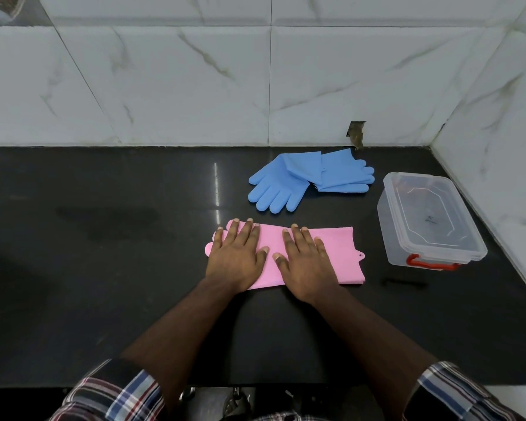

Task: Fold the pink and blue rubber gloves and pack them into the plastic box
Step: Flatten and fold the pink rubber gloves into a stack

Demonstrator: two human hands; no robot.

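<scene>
The smooth pink rubber gloves lie flat as a long strip on the glossy black tabletop. Both hands press on them, left hand and right hand, fingers straight and spread, gripping nothing. Beyond the pink gloves sit the matte blue rubber gloves, overlapping. Right of the pink gloves stands a clear, lidded rectangular plastic box with a red latch.

a glossy black stone counter runs from its near edge back to a white marble-veined tile wall. a small broken brown hole gapes in the wall's base toward the far right corner.
</scene>
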